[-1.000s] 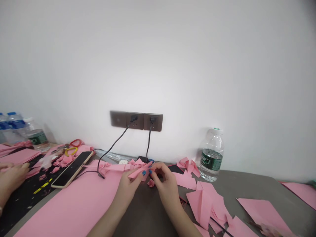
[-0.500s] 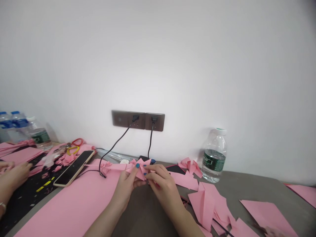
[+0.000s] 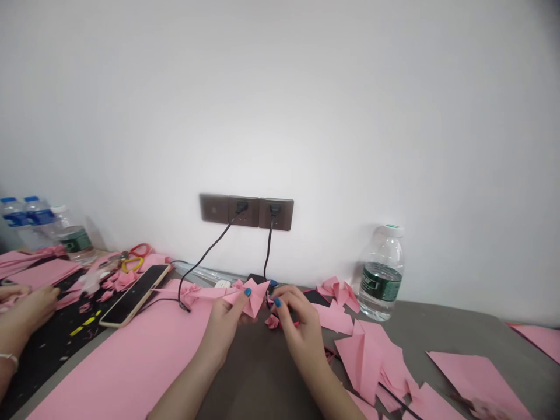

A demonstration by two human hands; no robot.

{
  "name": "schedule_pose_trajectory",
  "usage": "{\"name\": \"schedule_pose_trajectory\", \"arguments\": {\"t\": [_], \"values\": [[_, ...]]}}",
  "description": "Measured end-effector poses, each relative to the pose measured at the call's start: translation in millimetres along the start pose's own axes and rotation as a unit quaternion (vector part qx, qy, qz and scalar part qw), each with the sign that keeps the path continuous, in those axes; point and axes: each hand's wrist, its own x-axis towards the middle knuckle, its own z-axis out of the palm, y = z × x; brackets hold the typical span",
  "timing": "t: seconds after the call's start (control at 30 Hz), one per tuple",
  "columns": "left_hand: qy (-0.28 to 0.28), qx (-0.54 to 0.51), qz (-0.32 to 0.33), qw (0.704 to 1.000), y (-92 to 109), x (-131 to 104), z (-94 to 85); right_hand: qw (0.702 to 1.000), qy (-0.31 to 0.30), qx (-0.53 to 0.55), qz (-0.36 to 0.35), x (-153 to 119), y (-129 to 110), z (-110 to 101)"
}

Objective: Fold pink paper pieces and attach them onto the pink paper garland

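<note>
My left hand (image 3: 227, 324) pinches a small folded pink paper piece (image 3: 259, 296) with pointed corners, the thumb lying on its face. To the right of it, my right hand (image 3: 300, 321) is apart from the piece, its fingers bent and loosely separated. Nothing shows between them, though the inner fingers are partly hidden. A small crumpled pink scrap (image 3: 272, 321) lies on the table by the right fingertips. Under and beside my left forearm spreads a large pink sheet (image 3: 131, 356).
A phone (image 3: 135, 296) and scissors (image 3: 132, 264) lie left; a co-worker's hands (image 3: 32, 312) handle pink paper there. A water bottle (image 3: 381, 274) stands right, near folded pink papers (image 3: 367, 356). Black cables (image 3: 268, 251) run from the wall sockets (image 3: 245, 211).
My right hand has let go of the folded pink paper and drawn away to the right. My left hand still holds the piece, which now shows more of its pointed shape.
</note>
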Motion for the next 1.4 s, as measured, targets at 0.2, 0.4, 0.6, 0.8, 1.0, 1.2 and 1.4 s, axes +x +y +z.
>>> {"name": "schedule_pose_trajectory", "arguments": {"t": [0.2,0.4,0.6,0.8,1.0,1.2,1.4], "values": [[-0.055,0.066,0.062,0.994,-1,-2,-0.1,0.972,-0.065,0.147,0.171,0,11,7],[-0.073,0.023,0.055,0.996,2,-4,2.5,0.962,-0.091,0.176,0.186,2,9,7],[-0.096,-0.039,-0.040,0.994,3,-7,7.7,0.961,-0.055,0.184,0.198,4,8,5],[-0.140,0.018,-0.061,0.988,0,-5,4.5,0.962,-0.038,0.182,0.201,6,8,2],[-0.151,0.066,-0.041,0.985,-1,-4,3.2,0.973,-0.052,0.145,0.170,3,12,3],[-0.165,0.078,-0.014,0.983,-2,-7,5.6,0.974,-0.063,0.144,0.165,2,9,4],[-0.186,0.111,-0.030,0.976,-2,-11,8.3,0.973,-0.054,0.140,0.174,3,8,4]]}}
